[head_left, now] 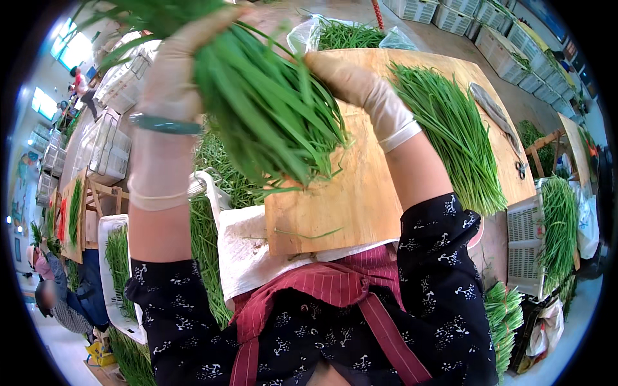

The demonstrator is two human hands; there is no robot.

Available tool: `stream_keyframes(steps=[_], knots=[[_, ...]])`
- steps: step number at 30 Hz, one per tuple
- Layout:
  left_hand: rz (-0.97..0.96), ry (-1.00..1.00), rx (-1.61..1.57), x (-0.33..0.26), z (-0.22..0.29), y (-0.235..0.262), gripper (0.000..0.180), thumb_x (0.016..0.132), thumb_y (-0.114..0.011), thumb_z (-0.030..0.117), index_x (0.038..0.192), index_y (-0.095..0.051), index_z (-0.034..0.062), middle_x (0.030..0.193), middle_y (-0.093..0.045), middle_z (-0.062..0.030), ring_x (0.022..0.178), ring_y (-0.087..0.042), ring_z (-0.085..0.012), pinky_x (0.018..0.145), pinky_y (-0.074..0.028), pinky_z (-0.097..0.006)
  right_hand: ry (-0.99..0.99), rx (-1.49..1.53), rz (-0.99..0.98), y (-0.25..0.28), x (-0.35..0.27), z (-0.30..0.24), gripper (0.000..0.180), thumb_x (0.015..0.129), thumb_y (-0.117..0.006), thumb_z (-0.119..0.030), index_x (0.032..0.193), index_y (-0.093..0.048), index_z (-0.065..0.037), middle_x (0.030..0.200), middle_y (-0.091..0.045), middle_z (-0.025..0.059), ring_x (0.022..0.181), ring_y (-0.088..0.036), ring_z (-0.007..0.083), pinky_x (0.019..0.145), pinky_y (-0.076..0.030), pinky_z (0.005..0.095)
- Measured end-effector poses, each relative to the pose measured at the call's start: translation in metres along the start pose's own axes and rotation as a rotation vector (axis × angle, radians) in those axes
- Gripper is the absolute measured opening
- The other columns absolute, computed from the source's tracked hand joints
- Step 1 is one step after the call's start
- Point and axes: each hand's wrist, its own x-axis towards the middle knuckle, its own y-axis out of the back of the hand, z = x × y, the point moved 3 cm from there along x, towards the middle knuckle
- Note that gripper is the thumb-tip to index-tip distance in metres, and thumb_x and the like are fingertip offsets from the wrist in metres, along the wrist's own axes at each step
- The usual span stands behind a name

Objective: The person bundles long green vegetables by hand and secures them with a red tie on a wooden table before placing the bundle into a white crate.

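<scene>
My left hand (182, 58), in a pale glove with a teal band at the wrist, is closed round a thick bunch of garlic chives (261, 106). The bunch is held up at a slant over the wooden board (309, 222), its cut ends pointing down and right; it is blurred by motion. Against the upper right side of the bunch is my gloved right hand (353, 80), bent at the knuckles, its fingertips hidden. To its right, a spread pile of garlic chives (450, 135) lies on the board. A few loose stalks lie near the board's front edge.
Scissors (521, 169) and a grey cloth strip (494, 114) lie at the board's right edge. A white crate (528, 241) with chives stands at right, another white crate (119, 283) at left. Beyond the board sits a plastic bag (306, 35) of greens. Two people are at far left.
</scene>
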Motion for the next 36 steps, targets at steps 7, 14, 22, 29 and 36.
stream_keyframes(steps=[7,14,22,29,36], knots=[[0.320,-0.319,0.075,0.019,0.059,0.133,0.030,0.081,-0.054,0.015,0.105,-0.054,-0.0035,0.103,-0.059,-0.0153,0.092,-0.059,-0.0294,0.081,-0.049,-0.040,0.047,0.702,0.057,-0.055,0.000,0.092,0.090,0.073,-0.032,-0.074,0.132,-0.032,-0.006,0.121,-0.050,0.0107,0.104,-0.052,0.0200,0.085,-0.045,0.0345],[0.518,-0.146,0.027,0.012,0.041,0.282,0.026,0.083,-0.051,0.017,0.096,-0.059,-0.0034,0.088,-0.063,-0.0158,0.080,-0.061,-0.0244,0.073,-0.052,-0.036,-0.192,0.707,0.105,-0.101,-0.011,0.113,0.037,0.083,-0.058,-0.025,0.113,-0.048,-0.005,0.072,-0.053,-0.0018,0.054,-0.042,0.0058,0.046,-0.032,0.0173],[0.747,-0.427,-0.308,-0.019,0.063,0.293,0.017,0.080,-0.054,0.010,0.090,-0.058,-0.0034,0.084,-0.061,-0.0144,0.077,-0.059,-0.0260,0.076,-0.050,-0.037,-0.104,0.446,0.667,-0.051,-0.071,0.100,0.022,0.089,-0.051,-0.026,0.097,-0.058,-0.007,0.049,-0.031,-0.0086,0.039,-0.024,0.0043,0.037,-0.018,0.0208],[0.761,-0.497,-0.279,-0.036,0.060,0.305,0.018,0.082,-0.053,0.012,0.091,-0.058,-0.0028,0.086,-0.061,-0.0120,0.078,-0.060,-0.0230,0.073,-0.050,-0.034,0.507,-0.585,0.553,-0.117,0.068,0.019,0.028,0.072,-0.068,-0.011,0.099,-0.063,-0.008,0.081,-0.059,0.0046,0.079,-0.053,0.0162,0.069,-0.042,0.0288],[0.797,-0.519,-0.299,-0.064,0.058,0.285,0.027,0.085,-0.047,0.019,0.100,-0.057,-0.0008,0.099,-0.060,-0.0133,0.093,-0.057,-0.0249,0.084,-0.047,-0.038,0.765,-0.692,0.344,-0.159,0.079,0.027,0.013,0.072,-0.065,-0.013,0.081,-0.057,-0.007,0.079,-0.059,0.0062,0.080,-0.056,0.0251,0.074,-0.043,0.0367]])
